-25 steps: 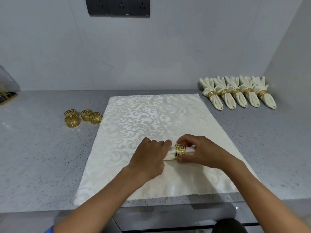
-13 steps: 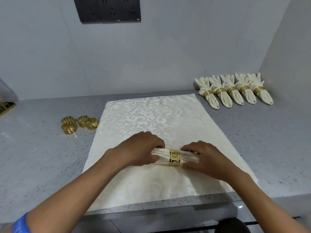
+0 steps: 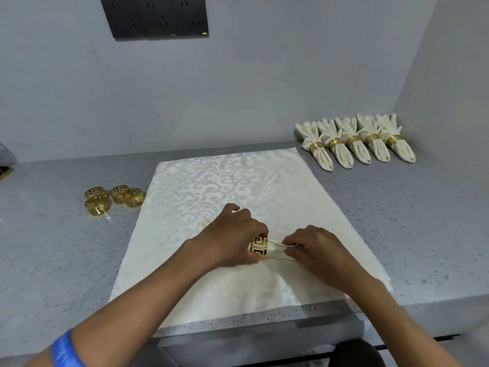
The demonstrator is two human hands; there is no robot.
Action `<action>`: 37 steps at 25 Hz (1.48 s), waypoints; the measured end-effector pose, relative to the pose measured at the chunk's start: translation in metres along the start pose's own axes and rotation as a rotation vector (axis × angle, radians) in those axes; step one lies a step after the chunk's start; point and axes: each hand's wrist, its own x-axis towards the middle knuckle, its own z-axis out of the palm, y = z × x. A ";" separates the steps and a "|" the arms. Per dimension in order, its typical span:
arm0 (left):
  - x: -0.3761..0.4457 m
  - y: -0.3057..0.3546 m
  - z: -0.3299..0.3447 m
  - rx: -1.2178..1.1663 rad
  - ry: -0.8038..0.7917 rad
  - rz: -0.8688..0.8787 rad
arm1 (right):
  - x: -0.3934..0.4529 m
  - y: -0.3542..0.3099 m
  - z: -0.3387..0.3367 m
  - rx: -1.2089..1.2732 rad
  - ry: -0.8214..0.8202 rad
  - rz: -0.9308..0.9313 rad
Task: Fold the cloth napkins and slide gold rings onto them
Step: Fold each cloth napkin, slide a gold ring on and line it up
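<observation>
On damask cloth (image 3: 238,181), hands (image 3: 232,234) (image 3: 315,250) grip ringed napkin (image 3: 276,251).

Blocked at upper right by ringed napkins (image 3: 354,141), mid-left by loose rings (image 3: 113,198); left open across bare counter (image 3: 53,247) between.

- The left hand (image 3: 232,235) sits at the centre of the frame, knuckles up, fingers curled and gripping the gold ring (image 3: 259,246) and the cloth beneath it.
- The left forearm runs bare from the lower left corner of the frame up to that hand, with a blue wristband (image 3: 64,349) near the bottom edge.
- The right hand (image 3: 317,251) lies just right of centre, palm down, its fingertips (image 3: 288,241) pinching the rolled napkin (image 3: 276,249) beside the ring.
- The right forearm enters from the lower right, bare, angled toward centre.
</observation>
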 end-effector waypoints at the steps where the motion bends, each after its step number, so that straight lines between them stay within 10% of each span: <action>1: -0.002 -0.002 0.000 0.008 -0.003 0.013 | 0.000 0.000 -0.001 0.013 0.003 0.010; 21: -0.032 -0.021 0.012 0.122 0.138 0.204 | -0.043 -0.109 0.022 0.234 0.084 0.439; 27: -0.074 0.001 0.030 -0.400 0.419 -0.496 | -0.005 -0.074 0.001 0.213 0.150 0.371; 31: -0.057 -0.008 0.026 -0.930 0.216 -0.312 | 0.038 -0.045 -0.003 0.425 -0.397 0.241; 37: -0.042 -0.035 0.037 -0.923 0.204 -0.285 | 0.043 -0.032 0.002 0.485 -0.213 0.175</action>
